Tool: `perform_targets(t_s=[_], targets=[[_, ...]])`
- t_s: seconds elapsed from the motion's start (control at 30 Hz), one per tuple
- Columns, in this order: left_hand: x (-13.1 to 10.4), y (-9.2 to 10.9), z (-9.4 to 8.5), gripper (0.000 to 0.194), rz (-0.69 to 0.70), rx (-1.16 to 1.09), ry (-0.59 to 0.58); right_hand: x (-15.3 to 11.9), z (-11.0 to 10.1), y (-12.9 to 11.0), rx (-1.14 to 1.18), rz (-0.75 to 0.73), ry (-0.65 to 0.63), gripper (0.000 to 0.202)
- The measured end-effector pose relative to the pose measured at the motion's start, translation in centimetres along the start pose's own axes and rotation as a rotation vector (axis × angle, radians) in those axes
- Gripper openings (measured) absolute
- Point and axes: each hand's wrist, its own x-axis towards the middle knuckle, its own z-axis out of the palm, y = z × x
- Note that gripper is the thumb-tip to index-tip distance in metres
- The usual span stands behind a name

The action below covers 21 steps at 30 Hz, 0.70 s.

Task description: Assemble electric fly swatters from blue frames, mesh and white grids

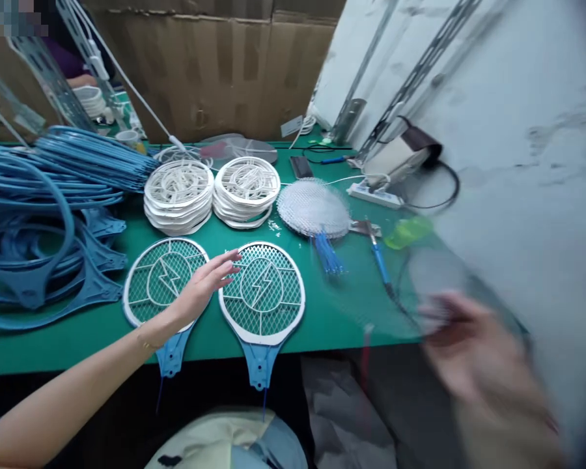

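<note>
Two mosquito swatter heads lie side by side at the table's front edge, the left head [144, 319] and the right head [273, 337]. Each has a white lightning-bolt grille over mesh, a blue neck and a dangling blue wire. My left hand [209, 280] is over the gap between them, fingers stretched out at the right head's upper-left rim, holding nothing. At the right, my motion-blurred right hand [461, 339] has its fingers closed on the edge of a smeared, see-through mesh disc [371, 303]. A red strip, perhaps a wire, hangs below the disc.
Blue swatter frames [49, 189] are heaped at left. Two stacks of white grilles [178, 218] [247, 212] stand behind the heads. Round mesh sheets [312, 205] with blue wires, a soldering iron [379, 260], a power strip [376, 194] and a phone [301, 167] lie farther right, near a wall.
</note>
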Motion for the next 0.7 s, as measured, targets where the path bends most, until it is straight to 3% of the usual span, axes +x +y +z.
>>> perform_targets(t_s=[0.1, 0.17, 0.3, 0.4, 0.7], targets=[[0.6, -0.2, -0.4, 0.066, -0.147, -0.207, 0.005, -6.6, 7.4, 4.3, 0.104, 0.335, -0.212, 0.045], [0.7, -0.7, -1.3, 0.062, -0.210, -0.202, 0.053, -8.5, 9.8, 6.6, 0.049, 0.406, -0.278, 0.051], [0.9, -2.3, -3.1, 0.056, -0.296, -0.047, 0.069, -8.1, 10.1, 9.8, -0.122, 0.331, -0.351, 0.055], [1.2, -3.2, -3.3, 0.055, -0.294, 0.094, 0.035, -7.5, 9.5, 11.1, -0.184, 0.263, -0.370, 0.057], [1.7, -2.4, -2.6, 0.063, -0.177, 0.478, -0.004, -8.2, 9.9, 11.5, -0.234, 0.204, -0.372, 0.059]])
